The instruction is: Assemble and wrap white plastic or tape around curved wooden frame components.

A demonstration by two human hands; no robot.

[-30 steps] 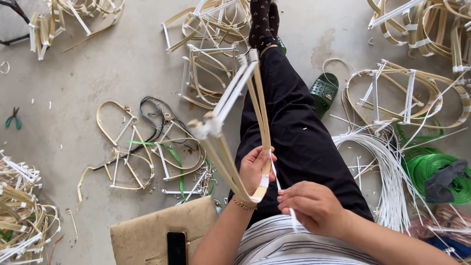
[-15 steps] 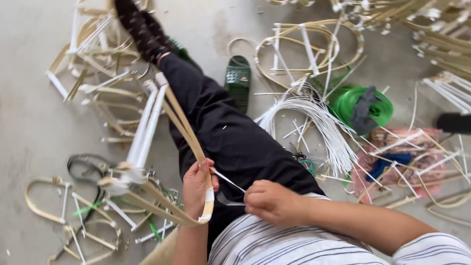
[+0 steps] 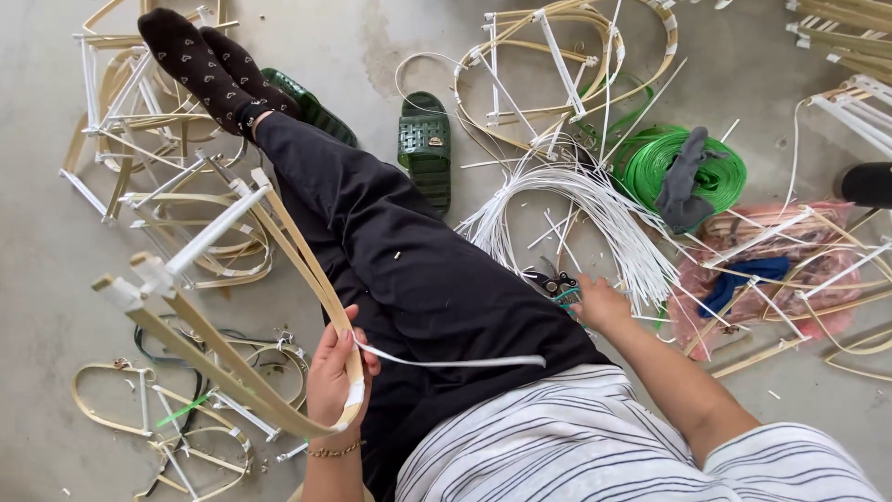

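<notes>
- Binding at the near bend of the bamboo frame point(image 3: 279, 270) is judged partly done: white strip point(image 3: 446, 360) is wrapped around the bend, and a loose tail trails right across the lap, uncut.
- Left hand point(image 3: 336, 372) is closed around the wrapped bend, with the frame's long arms projecting far and left.
- Right hand point(image 3: 599, 305) is lowered to the floor at the right, well apart from the frame, touching the cutters point(image 3: 556, 282); whether the fingers have closed on them cannot be told.
- Trimming of the tail is judged to remain.
</notes>
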